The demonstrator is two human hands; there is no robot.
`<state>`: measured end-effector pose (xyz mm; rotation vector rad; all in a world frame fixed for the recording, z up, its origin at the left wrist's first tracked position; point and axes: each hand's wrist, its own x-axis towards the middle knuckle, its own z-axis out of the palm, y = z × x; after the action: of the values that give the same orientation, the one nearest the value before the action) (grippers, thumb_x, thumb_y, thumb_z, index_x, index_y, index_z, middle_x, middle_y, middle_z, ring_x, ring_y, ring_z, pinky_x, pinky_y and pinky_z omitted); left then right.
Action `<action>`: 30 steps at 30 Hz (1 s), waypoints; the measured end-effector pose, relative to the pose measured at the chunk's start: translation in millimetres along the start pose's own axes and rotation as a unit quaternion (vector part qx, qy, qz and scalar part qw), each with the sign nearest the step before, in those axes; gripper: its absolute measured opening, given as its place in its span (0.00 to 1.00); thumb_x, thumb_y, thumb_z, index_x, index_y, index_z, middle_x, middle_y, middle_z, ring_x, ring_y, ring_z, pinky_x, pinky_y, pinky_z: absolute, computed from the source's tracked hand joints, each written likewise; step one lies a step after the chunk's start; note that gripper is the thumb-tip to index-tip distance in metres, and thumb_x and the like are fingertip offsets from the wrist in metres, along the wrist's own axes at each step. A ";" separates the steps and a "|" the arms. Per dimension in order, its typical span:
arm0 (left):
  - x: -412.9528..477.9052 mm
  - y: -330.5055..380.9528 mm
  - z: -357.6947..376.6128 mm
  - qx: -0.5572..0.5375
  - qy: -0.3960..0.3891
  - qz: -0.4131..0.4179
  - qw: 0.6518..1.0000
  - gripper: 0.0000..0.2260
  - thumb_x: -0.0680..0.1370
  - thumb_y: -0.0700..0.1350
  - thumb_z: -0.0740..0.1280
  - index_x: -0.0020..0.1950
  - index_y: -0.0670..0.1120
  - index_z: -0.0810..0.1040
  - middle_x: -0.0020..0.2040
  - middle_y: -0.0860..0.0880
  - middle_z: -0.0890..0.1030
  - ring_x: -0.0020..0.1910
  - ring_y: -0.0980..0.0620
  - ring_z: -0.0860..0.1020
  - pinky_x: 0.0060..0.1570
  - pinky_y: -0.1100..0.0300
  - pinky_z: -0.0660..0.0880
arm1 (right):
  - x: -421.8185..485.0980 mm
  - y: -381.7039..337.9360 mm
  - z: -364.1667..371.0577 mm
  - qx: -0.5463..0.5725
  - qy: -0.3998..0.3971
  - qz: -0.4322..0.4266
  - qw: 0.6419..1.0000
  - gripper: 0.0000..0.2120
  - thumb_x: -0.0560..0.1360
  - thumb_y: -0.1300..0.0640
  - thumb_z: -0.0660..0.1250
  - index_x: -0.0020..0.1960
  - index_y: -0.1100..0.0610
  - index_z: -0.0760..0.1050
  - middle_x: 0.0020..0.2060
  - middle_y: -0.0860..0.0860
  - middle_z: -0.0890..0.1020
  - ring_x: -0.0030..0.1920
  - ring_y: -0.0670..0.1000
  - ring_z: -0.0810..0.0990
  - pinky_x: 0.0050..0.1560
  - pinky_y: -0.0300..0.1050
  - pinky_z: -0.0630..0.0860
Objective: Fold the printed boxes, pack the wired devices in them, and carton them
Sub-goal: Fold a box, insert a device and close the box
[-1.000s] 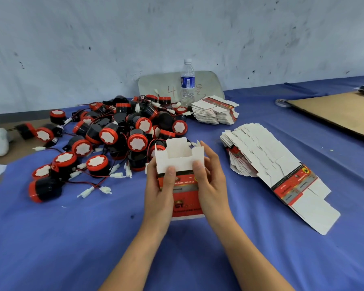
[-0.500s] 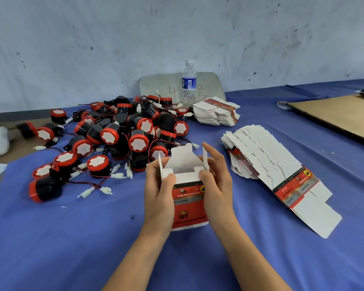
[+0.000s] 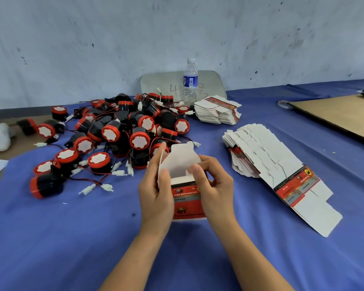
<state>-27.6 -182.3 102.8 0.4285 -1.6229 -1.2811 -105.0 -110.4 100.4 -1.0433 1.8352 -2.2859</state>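
Note:
I hold one red-and-white printed box upright in front of me, its top flaps standing open and white inside. My left hand grips its left side, thumb on a side flap. My right hand grips the right side, its thumb pressing a small flap inward at the open top. Behind the box lies a heap of black-and-red round wired devices with white connectors. A fanned row of flat unfolded boxes lies to the right, and a smaller stack of flat boxes sits further back.
A water bottle stands at the wall before a grey board. A brown cardboard sheet lies at the far right with a tape roll beside it. The blue cloth covers the table; a white bundle lies far left.
The box has been opened from flat into a square tube and drawn a little nearer. My right thumb has moved onto a top flap and bends it inward.

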 end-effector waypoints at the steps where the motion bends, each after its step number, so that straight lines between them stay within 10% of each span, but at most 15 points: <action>1: -0.7 -0.8 -0.2 0.020 -0.001 0.029 0.999 0.16 0.79 0.51 0.57 0.65 0.63 0.73 0.63 0.68 0.75 0.65 0.64 0.73 0.59 0.67 0.72 | -0.3 -0.3 -0.6 0.009 0.004 0.001 1.000 0.14 0.71 0.46 0.65 0.37 0.57 0.76 0.43 0.46 0.82 0.43 0.45 0.80 0.38 0.35 0.72; 9: -1.2 -9.1 -0.1 0.067 -0.009 0.114 0.991 0.10 0.76 0.55 0.63 0.41 0.53 0.80 0.63 0.60 0.75 0.63 0.60 0.75 0.55 0.68 0.71 | 1.9 -2.4 -1.8 0.010 0.003 0.005 1.000 0.14 0.76 0.44 0.59 0.38 0.44 0.80 0.43 0.45 0.82 0.45 0.47 0.80 0.45 0.35 0.72; 19: 2.7 -4.6 -0.6 0.113 -0.036 0.153 0.981 0.15 0.78 0.49 0.58 0.42 0.44 0.81 0.59 0.66 0.73 0.58 0.65 0.74 0.50 0.76 0.68 | 7.7 -4.8 -9.9 0.152 -0.045 0.151 0.976 0.12 0.71 0.53 0.65 0.29 0.52 0.74 0.33 0.50 0.76 0.36 0.51 0.73 0.37 0.44 0.70; 21: 3.4 -3.9 -1.9 0.129 -0.039 0.164 0.977 0.15 0.78 0.50 0.58 0.41 0.44 0.80 0.59 0.62 0.73 0.58 0.65 0.73 0.50 0.75 0.68 | 8.3 -5.3 -12.3 0.223 -0.084 0.151 0.959 0.03 0.72 0.56 0.67 0.41 0.50 0.78 0.37 0.52 0.79 0.38 0.52 0.76 0.40 0.47 0.73; 24: 6.5 -3.8 -4.7 0.130 -0.048 0.165 0.977 0.14 0.79 0.50 0.57 0.42 0.45 0.78 0.58 0.60 0.74 0.58 0.63 0.74 0.49 0.74 0.69 | 9.1 0.4 -15.1 0.258 -0.125 0.130 0.949 0.18 0.75 0.58 0.66 0.61 0.42 0.77 0.51 0.56 0.81 0.51 0.56 0.79 0.52 0.52 0.75; 30: 10.4 -3.5 -10.0 0.062 -0.072 0.084 0.992 0.10 0.79 0.56 0.56 0.48 0.52 0.70 0.59 0.66 0.77 0.53 0.63 0.78 0.39 0.73 0.73 | 5.5 -2.5 -11.0 0.145 -0.126 0.126 0.973 0.13 0.69 0.47 0.69 0.39 0.57 0.83 0.52 0.48 0.83 0.48 0.48 0.81 0.47 0.43 0.77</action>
<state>-24.9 -196.8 104.2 0.2723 -1.8260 -1.1107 -113.9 -102.5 104.2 -0.9421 1.3981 -2.0810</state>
